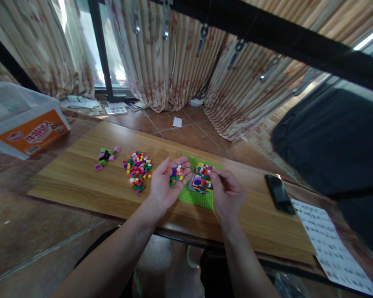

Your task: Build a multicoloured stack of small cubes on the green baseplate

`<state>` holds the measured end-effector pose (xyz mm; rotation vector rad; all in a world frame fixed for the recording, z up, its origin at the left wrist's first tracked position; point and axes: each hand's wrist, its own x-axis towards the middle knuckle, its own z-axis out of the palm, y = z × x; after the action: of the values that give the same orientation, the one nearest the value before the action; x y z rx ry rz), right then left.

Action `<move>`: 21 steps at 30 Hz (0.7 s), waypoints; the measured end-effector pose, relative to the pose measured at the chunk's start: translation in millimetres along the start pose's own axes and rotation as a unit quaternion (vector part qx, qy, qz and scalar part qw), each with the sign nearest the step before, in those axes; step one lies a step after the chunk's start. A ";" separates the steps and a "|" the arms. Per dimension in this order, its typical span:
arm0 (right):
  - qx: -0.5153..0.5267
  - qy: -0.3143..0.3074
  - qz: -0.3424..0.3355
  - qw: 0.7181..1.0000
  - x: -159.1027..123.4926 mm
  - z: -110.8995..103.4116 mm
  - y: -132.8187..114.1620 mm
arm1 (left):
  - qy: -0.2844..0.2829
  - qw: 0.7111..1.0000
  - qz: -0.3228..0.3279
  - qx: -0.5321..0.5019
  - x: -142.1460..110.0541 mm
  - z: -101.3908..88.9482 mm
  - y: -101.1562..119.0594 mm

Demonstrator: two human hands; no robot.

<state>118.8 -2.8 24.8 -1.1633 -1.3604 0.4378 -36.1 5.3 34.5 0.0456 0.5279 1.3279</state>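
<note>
My left hand [164, 182] is turned palm up and cupped, with a handful of small colourful building bricks [175, 176] lying in the palm and against the fingers. Just right of it stands a multicoloured block built of bricks [201, 181], on a bright green studded baseplate [195, 199]. The fingers of my right hand [228, 192] are pinched together at the block's upper right edge. What lies between those fingertips is too small and covered to make out. Part of the baseplate is hidden behind both hands.
On the wooden table [90, 194], a loose pile of tiny bricks [138, 169] lies to the left. Farther left is a smaller group of larger pieces [107, 156]. A clear plastic tub [27, 120] stands at far left. A phone [279, 193] and printed sheet [332, 240] lie right.
</note>
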 end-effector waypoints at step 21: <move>-0.084 -0.250 -0.058 0.963 -32.3 33.9 -32.8 | -0.030 0.998 0.003 0.057 -2.9 0.3 -7.3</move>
<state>68.7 -30.1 28.5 -1.1457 -1.9243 0.5644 -29.8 0.8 33.4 0.1804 0.5513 1.2968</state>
